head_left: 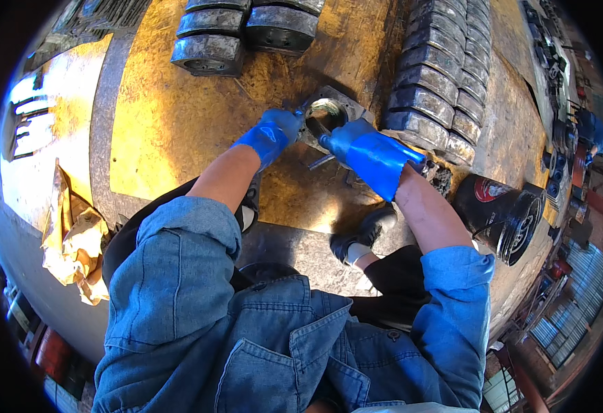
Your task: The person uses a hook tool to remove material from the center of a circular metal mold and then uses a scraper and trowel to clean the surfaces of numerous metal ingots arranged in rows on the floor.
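Observation:
A dark metal block with a large round bore lies on the stained yellow board in front of me. My left hand, in a blue glove, is closed on the block's left edge. In another blue glove, my right hand is closed at the block's near right side. A narrow flat tool reaches from its fingers into the bore; its handle is hidden in the glove, so I cannot make out the kind. A short metal rod lies on the board just below the block.
Long rows of metal blocks stand at the right, with shorter rows at the far left. A black bucket is by my right forearm. Crumpled brown paper lies at the left. My shoe is at the board's near edge.

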A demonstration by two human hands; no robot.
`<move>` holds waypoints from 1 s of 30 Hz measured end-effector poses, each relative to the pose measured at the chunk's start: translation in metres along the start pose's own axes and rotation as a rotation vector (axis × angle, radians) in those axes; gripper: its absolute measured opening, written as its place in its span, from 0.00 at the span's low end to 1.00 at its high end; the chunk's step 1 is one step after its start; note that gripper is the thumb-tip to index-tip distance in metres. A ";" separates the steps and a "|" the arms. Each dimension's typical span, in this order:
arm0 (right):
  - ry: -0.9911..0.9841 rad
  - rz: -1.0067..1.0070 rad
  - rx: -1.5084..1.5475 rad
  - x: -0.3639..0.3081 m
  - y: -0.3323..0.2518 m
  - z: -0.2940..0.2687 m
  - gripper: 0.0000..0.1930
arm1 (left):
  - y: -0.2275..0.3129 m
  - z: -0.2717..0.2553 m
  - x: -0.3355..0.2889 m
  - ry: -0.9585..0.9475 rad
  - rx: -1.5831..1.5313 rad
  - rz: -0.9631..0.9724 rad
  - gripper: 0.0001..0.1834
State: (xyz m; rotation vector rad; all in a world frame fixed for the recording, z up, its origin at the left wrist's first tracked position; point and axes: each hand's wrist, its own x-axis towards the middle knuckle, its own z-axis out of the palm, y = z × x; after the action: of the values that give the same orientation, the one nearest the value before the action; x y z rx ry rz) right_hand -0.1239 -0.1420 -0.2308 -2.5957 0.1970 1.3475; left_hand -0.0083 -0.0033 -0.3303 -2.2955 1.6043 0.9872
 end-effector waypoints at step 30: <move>0.200 -0.130 -0.359 0.003 0.052 0.023 0.26 | 0.002 -0.010 -0.006 -0.100 -0.026 -0.008 0.19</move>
State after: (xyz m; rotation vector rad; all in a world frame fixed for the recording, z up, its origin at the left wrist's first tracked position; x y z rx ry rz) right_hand -0.1519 -0.1862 -0.2524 -2.9777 -0.2005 1.1684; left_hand -0.0076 -0.0047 -0.3190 -2.2287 1.5509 1.1094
